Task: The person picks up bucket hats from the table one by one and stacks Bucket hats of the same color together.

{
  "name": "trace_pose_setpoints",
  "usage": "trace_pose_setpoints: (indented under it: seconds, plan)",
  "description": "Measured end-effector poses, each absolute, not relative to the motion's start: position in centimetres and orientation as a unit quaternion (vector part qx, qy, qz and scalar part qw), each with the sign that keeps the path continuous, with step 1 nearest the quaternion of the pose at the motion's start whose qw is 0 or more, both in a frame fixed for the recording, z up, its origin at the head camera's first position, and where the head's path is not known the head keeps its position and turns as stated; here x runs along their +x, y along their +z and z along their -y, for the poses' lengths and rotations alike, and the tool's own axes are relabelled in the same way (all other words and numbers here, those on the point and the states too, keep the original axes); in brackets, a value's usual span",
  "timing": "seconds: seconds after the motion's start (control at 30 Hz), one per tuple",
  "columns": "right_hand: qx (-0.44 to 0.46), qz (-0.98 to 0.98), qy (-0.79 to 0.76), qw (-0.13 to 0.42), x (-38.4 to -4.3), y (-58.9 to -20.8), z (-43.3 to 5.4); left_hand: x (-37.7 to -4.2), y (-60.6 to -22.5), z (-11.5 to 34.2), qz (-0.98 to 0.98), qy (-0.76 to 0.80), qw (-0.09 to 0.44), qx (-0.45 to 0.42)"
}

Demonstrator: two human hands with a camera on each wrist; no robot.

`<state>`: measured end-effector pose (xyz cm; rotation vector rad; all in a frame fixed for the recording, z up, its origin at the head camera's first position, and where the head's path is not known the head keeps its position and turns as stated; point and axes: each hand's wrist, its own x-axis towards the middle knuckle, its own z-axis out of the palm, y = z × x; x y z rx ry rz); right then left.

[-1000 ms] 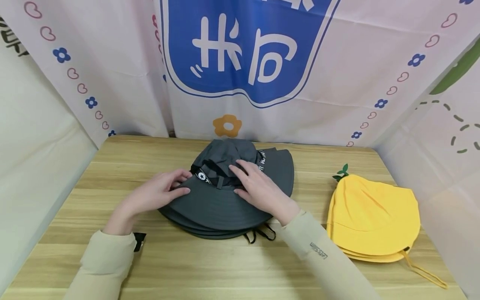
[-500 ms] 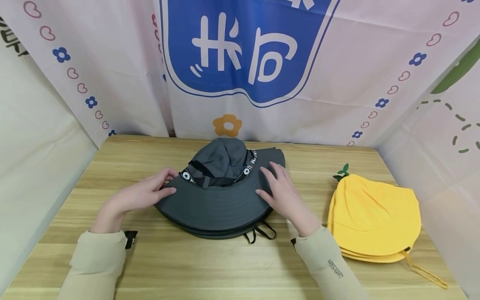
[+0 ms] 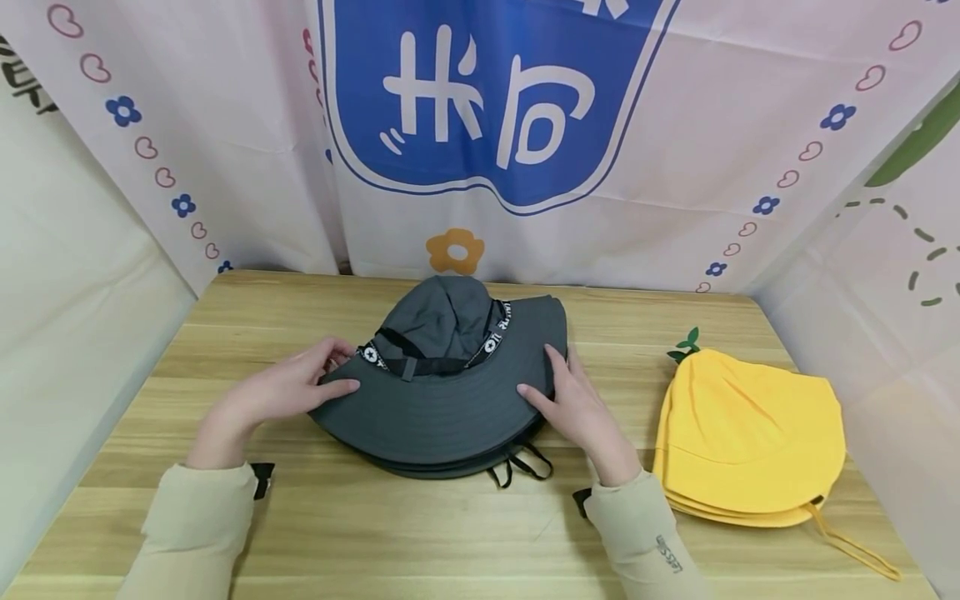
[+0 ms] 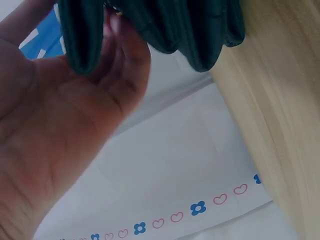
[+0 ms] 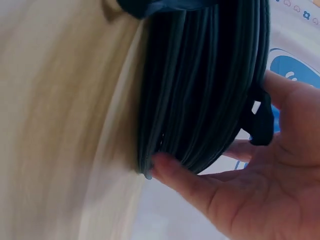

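A stack of dark grey wide-brimmed sun hats lies on the table, the top sun hat [image 3: 427, 417] with its folded crown toward the back. My left hand [image 3: 281, 392] pinches the left end of the top brim, thumb above and fingers beneath. In the left wrist view, several brim edges [image 4: 200, 40] hang beside that hand. At the right end, my right hand [image 3: 581, 408] holds the brim, its thumb on top and its fingers round the edge. The right wrist view shows the layered brims [image 5: 200, 90] between that hand's thumb and fingers.
Yellow hats [image 3: 750, 433] with a green leaf sprig [image 3: 682, 344] lie stacked at the right, a yellow cord trailing in front. Black cord loops [image 3: 532, 454] stick out below the grey stack. Printed white curtains [image 3: 645, 225] border the wooden table [image 3: 420, 542].
My right hand has moved from the crown to the right brim edge. The top sun hat has shifted left, its crown and brim spread flatter. My left hand moved slightly left with the brim.
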<state>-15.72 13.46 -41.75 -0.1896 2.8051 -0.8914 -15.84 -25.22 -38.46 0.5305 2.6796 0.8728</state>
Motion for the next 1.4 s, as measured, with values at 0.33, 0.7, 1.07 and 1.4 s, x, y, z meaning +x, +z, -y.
trace_pose_setpoints:
  seconds: [0.33,0.7,1.07,1.4]
  plan:
    - [-0.056,-0.945,-0.309,0.095,-16.1,-42.5,-13.7,-16.8,-40.3,24.7,-0.950,0.236,0.156,0.130]
    - [-0.105,-0.931,-0.337,0.096,-16.1,-42.4,-13.2,-17.4,-41.1,26.7,-0.948,0.252,0.157,0.112]
    - [-0.174,-0.903,-0.383,0.088,-15.4,-42.2,-12.3,-17.2,-40.3,30.3,-0.959,0.225,0.144,0.093]
    - [-0.209,-0.943,-0.257,0.013,-15.1,-42.0,-12.9,-16.6,-39.9,34.1,-0.965,0.214,0.143,0.057]
